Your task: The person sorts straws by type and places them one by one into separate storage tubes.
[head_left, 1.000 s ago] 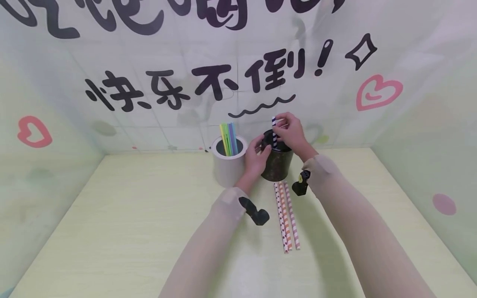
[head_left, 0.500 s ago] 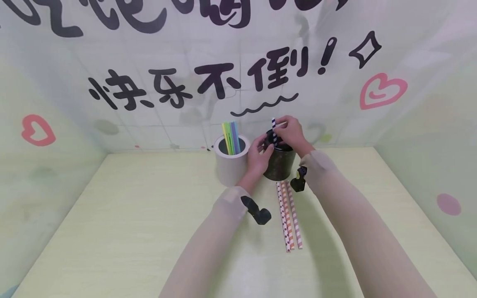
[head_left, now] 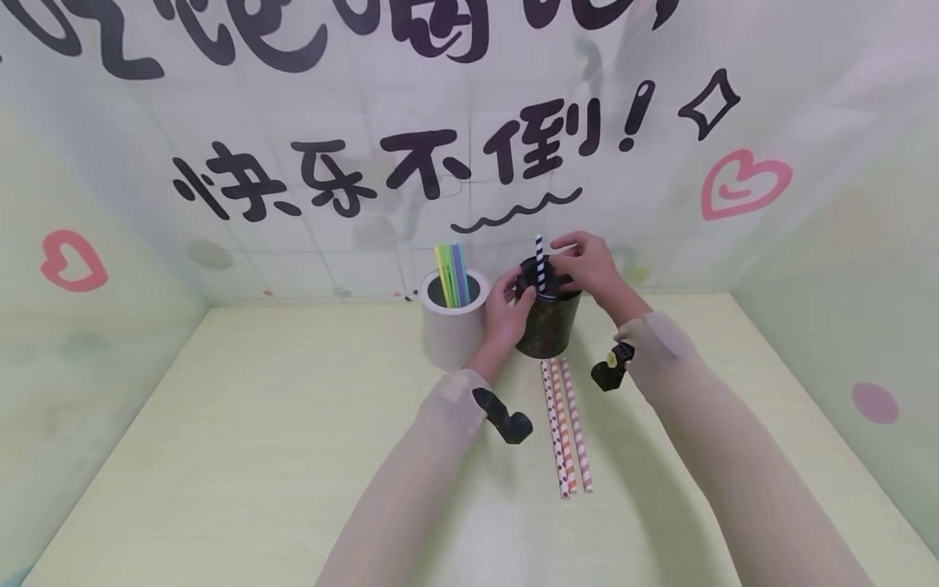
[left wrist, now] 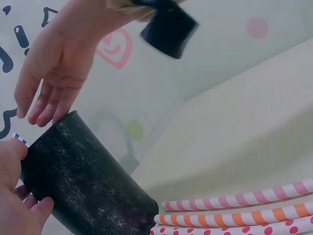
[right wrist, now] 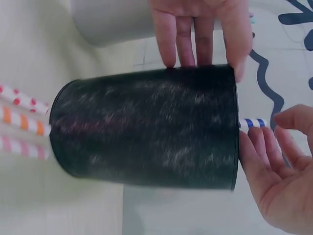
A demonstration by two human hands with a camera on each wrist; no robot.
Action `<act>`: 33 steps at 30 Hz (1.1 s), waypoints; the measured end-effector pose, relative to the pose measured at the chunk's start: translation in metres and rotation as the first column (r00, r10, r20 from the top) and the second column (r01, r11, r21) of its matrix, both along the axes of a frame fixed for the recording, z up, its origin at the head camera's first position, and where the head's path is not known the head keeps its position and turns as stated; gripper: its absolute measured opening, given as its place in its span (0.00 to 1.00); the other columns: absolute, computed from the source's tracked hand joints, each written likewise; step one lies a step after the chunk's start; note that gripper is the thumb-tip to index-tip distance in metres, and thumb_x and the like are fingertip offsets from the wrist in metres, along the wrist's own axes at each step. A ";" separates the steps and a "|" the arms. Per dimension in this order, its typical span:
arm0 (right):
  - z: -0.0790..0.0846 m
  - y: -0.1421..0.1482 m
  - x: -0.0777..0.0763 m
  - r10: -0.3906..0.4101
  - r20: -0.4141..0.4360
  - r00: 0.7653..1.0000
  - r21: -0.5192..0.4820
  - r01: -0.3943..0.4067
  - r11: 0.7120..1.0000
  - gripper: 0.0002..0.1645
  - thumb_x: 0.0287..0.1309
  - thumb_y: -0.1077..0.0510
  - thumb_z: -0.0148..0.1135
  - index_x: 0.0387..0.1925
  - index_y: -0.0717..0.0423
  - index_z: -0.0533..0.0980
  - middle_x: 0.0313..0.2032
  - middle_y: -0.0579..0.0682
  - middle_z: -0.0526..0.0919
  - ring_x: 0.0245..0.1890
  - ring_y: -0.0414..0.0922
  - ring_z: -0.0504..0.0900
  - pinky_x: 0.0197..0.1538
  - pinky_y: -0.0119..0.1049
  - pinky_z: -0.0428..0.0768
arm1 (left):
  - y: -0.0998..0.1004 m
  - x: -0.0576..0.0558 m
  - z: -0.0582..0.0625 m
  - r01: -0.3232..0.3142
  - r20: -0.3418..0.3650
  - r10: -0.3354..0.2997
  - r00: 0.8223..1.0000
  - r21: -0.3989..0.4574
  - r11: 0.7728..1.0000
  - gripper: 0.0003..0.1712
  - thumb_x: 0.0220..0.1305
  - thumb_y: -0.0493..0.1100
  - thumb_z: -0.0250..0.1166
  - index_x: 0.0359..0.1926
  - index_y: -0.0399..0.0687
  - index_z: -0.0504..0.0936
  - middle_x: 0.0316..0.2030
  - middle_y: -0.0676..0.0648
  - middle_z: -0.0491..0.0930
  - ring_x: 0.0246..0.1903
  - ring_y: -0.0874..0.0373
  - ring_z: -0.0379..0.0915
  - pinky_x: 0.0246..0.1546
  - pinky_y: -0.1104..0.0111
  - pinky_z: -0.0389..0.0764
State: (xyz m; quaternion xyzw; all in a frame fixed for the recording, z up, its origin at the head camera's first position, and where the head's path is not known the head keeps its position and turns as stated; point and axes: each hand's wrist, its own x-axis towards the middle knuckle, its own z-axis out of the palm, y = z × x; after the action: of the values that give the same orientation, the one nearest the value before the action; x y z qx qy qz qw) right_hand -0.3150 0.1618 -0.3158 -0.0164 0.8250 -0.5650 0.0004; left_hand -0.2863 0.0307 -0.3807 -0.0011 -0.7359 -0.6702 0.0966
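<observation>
A black tapered cup (head_left: 546, 330) stands upright near the back wall. Inside it a blue-and-white striped paper straw (head_left: 540, 262) stands with its top above the rim. My left hand (head_left: 508, 316) holds the cup's left side near the rim, thumb in front. Just right of the straw, my right hand (head_left: 592, 265) hovers over the rim, apart from the straw in the head view, its fingers loosely bent around nothing. Both hands and the cup (right wrist: 146, 127) also show in the right wrist view. The straw's lower end is hidden in the cup.
Left of the cup stands a whitish round holder (head_left: 451, 338) with several coloured plastic straws (head_left: 451, 275). In front lie three paper straws: red-dotted (head_left: 555, 440), orange-striped (head_left: 564, 416) and pink-striped (head_left: 576, 428). A printed wall (head_left: 330, 265) rises behind.
My right hand has let go of the blue-and-white straw and moved a little right. The straw now stands on its own in the cup. My left hand stays on the cup.
</observation>
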 end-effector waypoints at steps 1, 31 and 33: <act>0.000 0.004 0.003 0.011 -0.002 1.000 0.006 -0.011 1.000 0.19 0.57 0.64 0.55 0.50 0.66 0.71 0.33 0.57 0.76 0.29 0.45 0.77 0.30 0.38 0.84 | 0.000 0.000 0.000 -0.002 -0.002 0.002 1.000 0.001 1.000 0.24 0.61 0.37 0.59 0.59 0.41 0.70 0.57 0.41 0.70 0.54 0.48 0.67 0.56 0.66 0.70; -0.127 0.045 0.066 0.057 0.319 0.946 -0.034 -0.048 0.998 0.22 0.57 0.60 0.58 0.52 0.67 0.69 0.29 0.51 0.75 0.25 0.40 0.75 0.25 0.31 0.80 | 0.000 0.001 0.001 -0.012 0.040 0.012 0.999 0.009 1.000 0.25 0.62 0.39 0.58 0.60 0.44 0.69 0.58 0.43 0.69 0.56 0.50 0.65 0.56 0.68 0.70; -0.129 0.043 0.067 0.049 0.323 0.945 -0.007 -0.049 0.999 0.22 0.57 0.59 0.59 0.51 0.65 0.70 0.30 0.52 0.74 0.24 0.41 0.74 0.25 0.31 0.79 | 0.000 0.002 0.001 -0.010 0.042 0.009 0.999 0.008 1.000 0.25 0.62 0.39 0.58 0.61 0.44 0.69 0.58 0.43 0.68 0.56 0.50 0.65 0.57 0.68 0.70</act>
State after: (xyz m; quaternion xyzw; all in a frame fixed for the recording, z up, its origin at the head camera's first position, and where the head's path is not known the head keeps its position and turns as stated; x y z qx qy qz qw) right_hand -0.2478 0.2046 -0.4445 0.0557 0.8135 -0.5593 0.1495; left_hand -0.2844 0.0309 -0.3798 0.0169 -0.7351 -0.6725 0.0842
